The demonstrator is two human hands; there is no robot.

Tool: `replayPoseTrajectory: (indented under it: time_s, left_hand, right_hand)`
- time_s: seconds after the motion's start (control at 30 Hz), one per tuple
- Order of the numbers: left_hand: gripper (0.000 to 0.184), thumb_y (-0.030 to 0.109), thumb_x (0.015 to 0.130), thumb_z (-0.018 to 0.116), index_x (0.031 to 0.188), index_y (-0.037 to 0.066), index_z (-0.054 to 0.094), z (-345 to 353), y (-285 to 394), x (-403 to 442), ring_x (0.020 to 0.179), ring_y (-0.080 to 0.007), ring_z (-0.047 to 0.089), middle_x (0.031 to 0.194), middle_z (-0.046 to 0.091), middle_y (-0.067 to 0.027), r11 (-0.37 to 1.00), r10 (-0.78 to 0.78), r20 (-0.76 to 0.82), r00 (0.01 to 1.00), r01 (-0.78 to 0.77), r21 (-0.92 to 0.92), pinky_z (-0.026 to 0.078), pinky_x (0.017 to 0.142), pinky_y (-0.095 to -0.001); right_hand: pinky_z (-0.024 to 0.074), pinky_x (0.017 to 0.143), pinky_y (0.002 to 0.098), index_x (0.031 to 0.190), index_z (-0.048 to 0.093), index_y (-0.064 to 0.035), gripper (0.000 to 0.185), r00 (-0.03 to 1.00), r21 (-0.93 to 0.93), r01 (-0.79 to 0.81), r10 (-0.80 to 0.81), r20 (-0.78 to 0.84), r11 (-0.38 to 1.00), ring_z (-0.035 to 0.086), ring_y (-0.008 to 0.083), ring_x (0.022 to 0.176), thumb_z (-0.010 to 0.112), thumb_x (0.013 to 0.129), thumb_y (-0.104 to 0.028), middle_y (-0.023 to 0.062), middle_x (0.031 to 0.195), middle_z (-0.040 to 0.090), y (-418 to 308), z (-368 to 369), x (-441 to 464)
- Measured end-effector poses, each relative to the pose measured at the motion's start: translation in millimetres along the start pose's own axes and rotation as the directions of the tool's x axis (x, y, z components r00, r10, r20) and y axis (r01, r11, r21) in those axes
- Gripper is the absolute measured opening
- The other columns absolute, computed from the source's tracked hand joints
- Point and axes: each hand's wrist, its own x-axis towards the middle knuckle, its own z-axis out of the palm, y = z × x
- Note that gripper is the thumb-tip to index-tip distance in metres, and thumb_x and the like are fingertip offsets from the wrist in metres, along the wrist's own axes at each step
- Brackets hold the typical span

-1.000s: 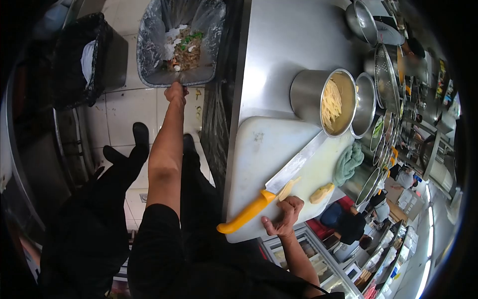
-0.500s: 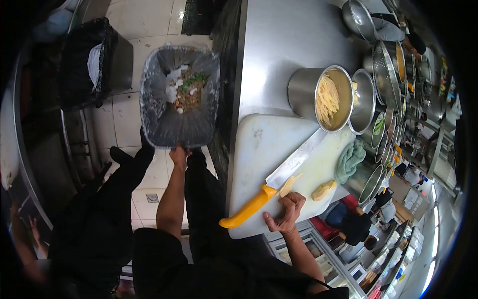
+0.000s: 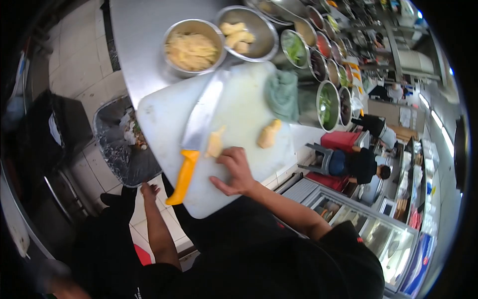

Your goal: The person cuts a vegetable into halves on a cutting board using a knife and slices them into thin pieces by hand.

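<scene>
My right hand (image 3: 233,172) rests on the white cutting board (image 3: 164,122), its thumb spread from bent fingers and nothing in its grasp. Just past its fingertips lie thin pale-yellow slices (image 3: 215,143) of a peeled root. A knife (image 3: 185,172) with an orange handle lies flat beside them, handle towards me. Farther right on the board sits a peeled root piece (image 3: 269,133). Low at the left, my left hand (image 3: 150,190) hangs with its fingers apart, just below the rim of a plastic-lined bin (image 3: 108,149) holding food scraps.
A steel pot of pale shreds (image 3: 191,50) and a steel bowl (image 3: 266,37) with peeled pieces stand beyond the board. A green cloth (image 3: 282,94) touches its edge. Several ingredient containers follow. A black-lined bin (image 3: 69,119) stands at left. A person (image 3: 358,164) is in the background.
My left hand has let go of the bin's rim. The bin has moved nearer the counter, partly hidden by the board. The view has swung right; my right hand stays on the board.
</scene>
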Motion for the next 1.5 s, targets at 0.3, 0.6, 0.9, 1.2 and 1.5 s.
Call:
replayPoseTrajectory:
  time_s: [0.3, 0.6, 0.9, 1.2, 1.5]
  left_hand:
    - [0.036, 0.029, 0.100, 0.066, 0.117, -0.002, 0.066, -8, 110, -329, 0.096, -0.0207, 0.065, 0.106, 0.071, -0.0112, 0.255, 0.951, 0.081, 0.297, -0.907, 0.335, 0.050, 0.084, -0.0323]
    - [0.051, 0.004, 0.076, 0.069, 0.126, -0.001, 0.061, 118, 91, -463, 0.113, -0.0396, 0.060, 0.120, 0.062, -0.0219, -0.418, 0.779, 0.614, 0.128, -0.624, 0.661, 0.050, 0.096, -0.0455]
    - [0.035, 0.008, 0.072, 0.065, 0.104, -0.005, 0.062, 144, 108, -456, 0.096, -0.0492, 0.065, 0.103, 0.066, -0.0300, -0.264, 0.866, 0.449, 0.221, -0.561, 0.785, 0.052, 0.084, -0.0504]
    - [0.024, 0.007, 0.075, 0.063, 0.096, -0.005, 0.066, 56, 54, -496, 0.074, -0.0309, 0.068, 0.081, 0.069, -0.0225, 0.048, 0.778, 0.448, 0.441, -0.752, 0.657, 0.052, 0.071, -0.0389]
    - [0.053, 0.049, 0.104, 0.055, 0.086, -0.001, 0.063, 16, -49, -508, 0.052, -0.0094, 0.046, 0.061, 0.052, -0.0011, 0.646, 0.487, 0.357, 0.797, -0.604, 0.467, 0.035, 0.048, -0.0287]
  right_hand:
    - [0.0453, 0.095, 0.0454, 0.101, 0.064, -0.0059, 0.028, 0.979, 0.328, 0.201, -0.179, -0.094, 0.923, 0.057, 0.0340, 0.108, 0.077, 0.076, -0.004, 0.0133, 0.112, 0.061, 24, -27, -18]
    - [0.0451, 0.097, 0.0453, 0.120, 0.063, -0.0046, 0.046, 0.963, 0.105, -0.041, 0.067, -0.260, 0.994, 0.054, 0.0396, 0.112, 0.068, 0.076, 0.005, 0.0189, 0.120, 0.059, 132, -145, -21]
    - [0.0507, 0.085, 0.0475, 0.091, 0.064, -0.0010, 0.011, 0.965, -0.206, -0.252, 0.262, 0.022, 0.946, 0.058, 0.0371, 0.097, 0.065, 0.080, 0.000, 0.0154, 0.098, 0.061, 162, -164, -77]
    - [0.0443, 0.106, 0.0457, 0.126, 0.062, -0.0057, 0.050, 0.996, 0.150, -0.058, 0.067, -0.055, 0.987, 0.048, 0.0403, 0.126, 0.077, 0.079, -0.006, 0.0180, 0.134, 0.053, 106, -161, -37]
    - [0.0420, 0.109, 0.0454, 0.123, 0.065, -0.0052, 0.043, 0.997, 0.175, 0.061, -0.052, -0.057, 0.983, 0.046, 0.0382, 0.130, 0.075, 0.082, -0.005, 0.0154, 0.140, 0.052, 80, -77, -18]
